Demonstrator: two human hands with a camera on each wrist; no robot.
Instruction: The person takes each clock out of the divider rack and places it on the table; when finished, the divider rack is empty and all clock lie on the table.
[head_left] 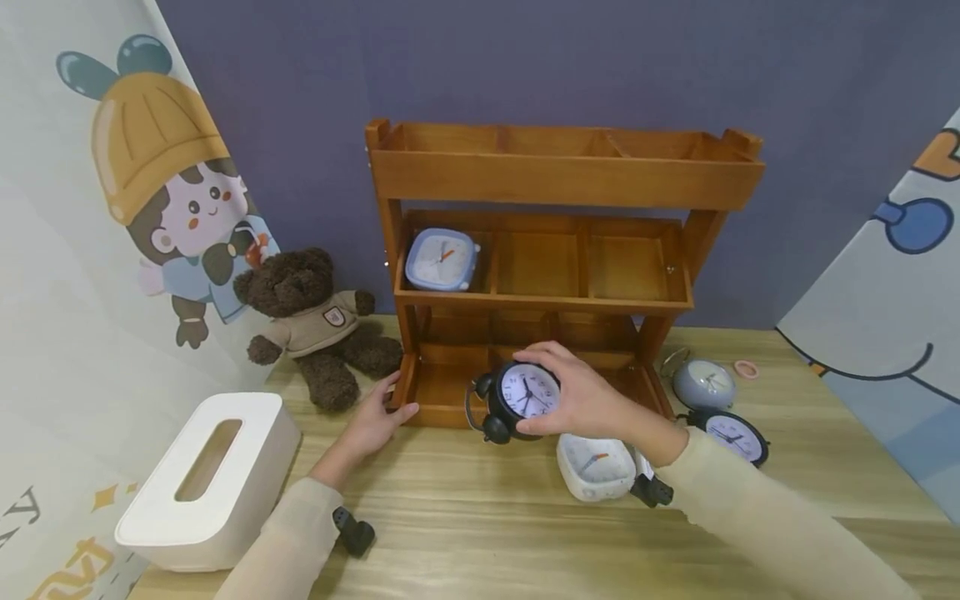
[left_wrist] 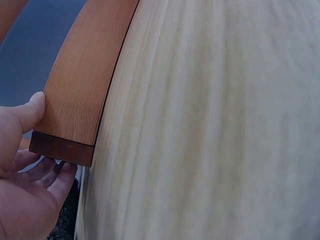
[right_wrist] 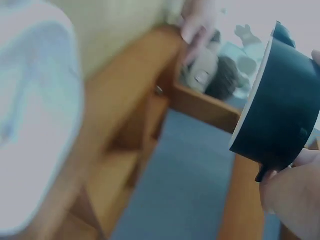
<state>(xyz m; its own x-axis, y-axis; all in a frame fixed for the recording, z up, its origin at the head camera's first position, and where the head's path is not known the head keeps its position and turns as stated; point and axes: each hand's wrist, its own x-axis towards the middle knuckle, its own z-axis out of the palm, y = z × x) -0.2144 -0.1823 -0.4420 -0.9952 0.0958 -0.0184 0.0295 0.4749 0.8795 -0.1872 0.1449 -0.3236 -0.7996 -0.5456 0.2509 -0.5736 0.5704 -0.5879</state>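
Observation:
My right hand holds a black twin-bell alarm clock by its round case, thumb below and fingers above. The clock is tilted on its side, bells to the left, in front of the rack's bottom tier. In the right wrist view the dark case shows from the side. My left hand grips the lower left corner of the wooden rack; the left wrist view has its thumb and fingers about the board's end. A light-blue clock sits in the middle tier's left compartment.
A white square clock lies below my right hand. Right of the rack are a grey clock, another black clock and a pink ring. A teddy bear and a white tissue box are at left.

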